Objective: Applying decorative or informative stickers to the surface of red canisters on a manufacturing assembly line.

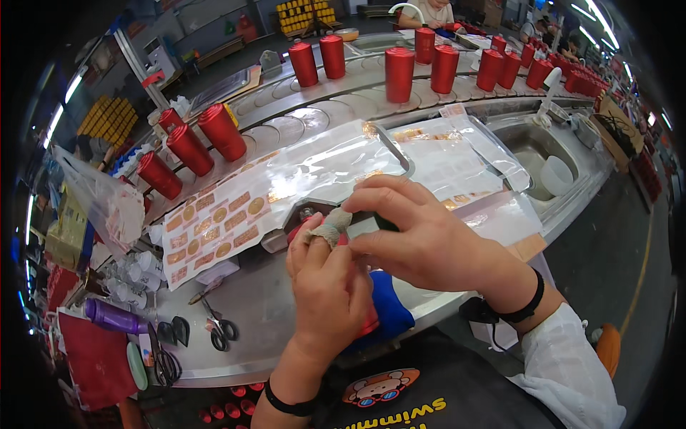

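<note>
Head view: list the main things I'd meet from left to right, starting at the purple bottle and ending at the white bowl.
Purple bottle, one pair of scissors, a second pair of scissors, left hand, right hand, white bowl.

A black left wristband (288, 403) and matching right wristband (530, 301); a loose white sleeve (564, 361) at lower right; bottom centre, a dark garment (475, 379) with goggled cartoon figure (380, 387) and yellow lettering (420, 412).
</note>
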The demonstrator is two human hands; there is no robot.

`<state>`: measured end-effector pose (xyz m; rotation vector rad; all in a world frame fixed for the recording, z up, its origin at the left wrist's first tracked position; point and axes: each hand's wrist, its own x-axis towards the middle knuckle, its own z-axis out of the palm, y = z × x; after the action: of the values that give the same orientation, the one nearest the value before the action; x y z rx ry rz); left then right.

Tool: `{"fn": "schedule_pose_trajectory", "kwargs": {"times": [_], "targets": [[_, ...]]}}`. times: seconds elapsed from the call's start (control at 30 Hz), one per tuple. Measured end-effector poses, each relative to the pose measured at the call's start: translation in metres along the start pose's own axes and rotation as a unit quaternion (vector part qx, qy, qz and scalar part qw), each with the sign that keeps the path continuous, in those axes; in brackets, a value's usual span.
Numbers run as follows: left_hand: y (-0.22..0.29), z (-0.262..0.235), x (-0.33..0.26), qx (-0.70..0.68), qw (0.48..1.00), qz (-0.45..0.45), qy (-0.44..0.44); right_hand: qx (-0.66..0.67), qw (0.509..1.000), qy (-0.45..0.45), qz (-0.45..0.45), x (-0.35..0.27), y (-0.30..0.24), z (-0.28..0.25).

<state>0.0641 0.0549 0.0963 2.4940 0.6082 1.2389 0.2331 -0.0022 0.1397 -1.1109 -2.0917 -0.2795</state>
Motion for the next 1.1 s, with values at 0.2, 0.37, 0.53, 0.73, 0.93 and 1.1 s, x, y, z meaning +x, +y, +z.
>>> {"fn": "schedule_pose_trajectory", "kwargs": {"times": [0.2,0.37,0.53,0.73,0.93,1.1], "targets": [[-0.012,-0.002,-0.006,-0.078,0.996,-0.045,-0.008,-0.013,0.999,-0.03,-0.008,0.008,0.005,0.007],[-0.022,-0.007,-0.005,-0.105,0.992,-0.076,-0.005,0.051,0.998,-0.014,0.027,0.009,0.019,0.011],[-0.024,-0.009,0.006,-0.058,0.997,-0.05,0.003,0.07,0.997,-0.024,0.03,0.02,0.018,0.009],[-0.028,-0.015,0.005,-0.05,0.995,-0.084,-0.021,0.092,0.995,-0.017,0.042,0.029,0.054,0.013],[-0.035,-0.015,-0.03,-0.106,0.979,-0.167,0.039,0.047,0.972,-0.152,0.173,0.049,0.193,0.073],[-0.046,-0.012,-0.065,-0.127,0.97,-0.207,-0.001,-0.154,0.922,-0.26,0.241,0.05,0.23,0.143]]}}
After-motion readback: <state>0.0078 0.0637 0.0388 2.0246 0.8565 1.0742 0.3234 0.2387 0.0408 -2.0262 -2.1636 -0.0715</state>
